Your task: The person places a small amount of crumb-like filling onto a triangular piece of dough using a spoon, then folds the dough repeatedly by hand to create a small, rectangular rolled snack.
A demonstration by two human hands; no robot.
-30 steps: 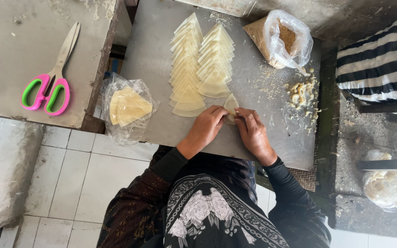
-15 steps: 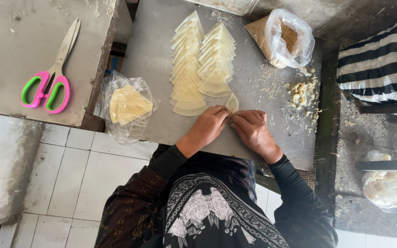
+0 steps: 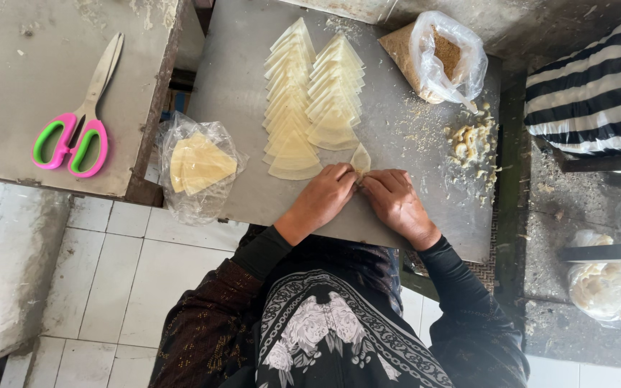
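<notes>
Head view, left to right: pink-and-green scissors [image 3: 73, 122] on the far desk, a plastic bag of wrappers [image 3: 199, 167] at the near desk [image 3: 238, 93] edge, two rows of triangular wrappers [image 3: 310, 100]. Left hand [image 3: 325, 195] and right hand [image 3: 395, 202] pinch a small folded wrapper [image 3: 360, 158] between their fingertips. Beyond lies a bag of brown filling [image 3: 440, 57].

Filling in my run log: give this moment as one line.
left hand and right hand: pinching a small pale folded pastry sheet | two rows of pale triangular pastry sheets just beyond | grey metal table
</notes>
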